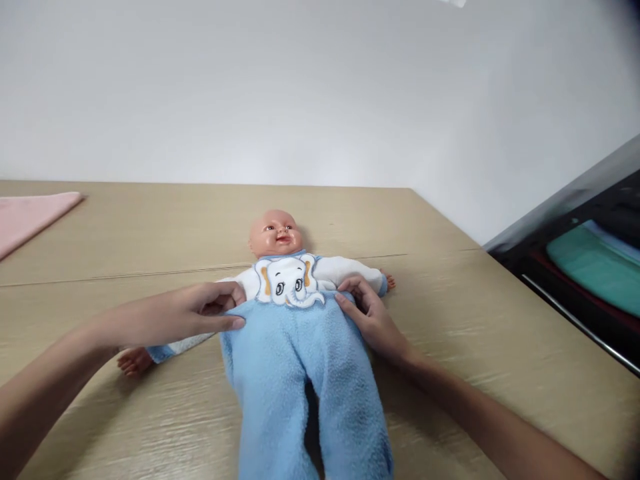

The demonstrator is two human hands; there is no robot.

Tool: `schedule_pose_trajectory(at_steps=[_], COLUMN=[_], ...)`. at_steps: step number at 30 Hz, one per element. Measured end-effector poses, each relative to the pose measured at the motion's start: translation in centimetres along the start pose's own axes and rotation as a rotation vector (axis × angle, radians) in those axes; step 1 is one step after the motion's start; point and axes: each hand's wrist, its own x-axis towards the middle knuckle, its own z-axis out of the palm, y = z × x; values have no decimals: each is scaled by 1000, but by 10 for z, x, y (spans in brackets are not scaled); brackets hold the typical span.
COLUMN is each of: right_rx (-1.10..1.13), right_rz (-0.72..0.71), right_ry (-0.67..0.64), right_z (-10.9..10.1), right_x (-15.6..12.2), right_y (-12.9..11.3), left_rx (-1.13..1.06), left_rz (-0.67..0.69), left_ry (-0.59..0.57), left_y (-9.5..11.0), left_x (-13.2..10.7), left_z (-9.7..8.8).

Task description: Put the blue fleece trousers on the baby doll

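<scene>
A bald baby doll lies on its back on the wooden table, head away from me and arms out to both sides. It wears a white top with blue cuffs and an elephant face on the chest. Light blue fleece trousers cover its legs and reach up to the elephant. My left hand pinches the trousers' waistband at the left side, thumb outside. At the right side, my right hand grips the same waistband between thumb and fingers. The trouser bottoms run out of view.
On the table a folded pink cloth lies at the far left. A white wall rises behind the table. Beyond the right edge stands a dark open case or bin with green cloth in it.
</scene>
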Motion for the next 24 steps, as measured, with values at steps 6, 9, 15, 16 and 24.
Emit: schedule_pose_trajectory(at_steps=[6, 9, 15, 16, 24], right_rx=[-192, -222, -264, -270, -255], right_rz=[-103, -116, -178, -216, -593], right_ry=[50, 70, 242, 234, 75], right_z=[4, 3, -4, -4, -5], right_x=[2, 3, 0, -2, -20], right_y=[1, 6, 14, 14, 0], left_rx=[86, 135, 255, 277, 667], left_rz=[-19, -24, 133, 202, 462], left_ry=[82, 149, 486, 534, 440], left_y=[-3, -15, 5, 17, 117], left_x=[4, 4, 4, 6, 98], left_z=[0, 2, 21, 26, 71])
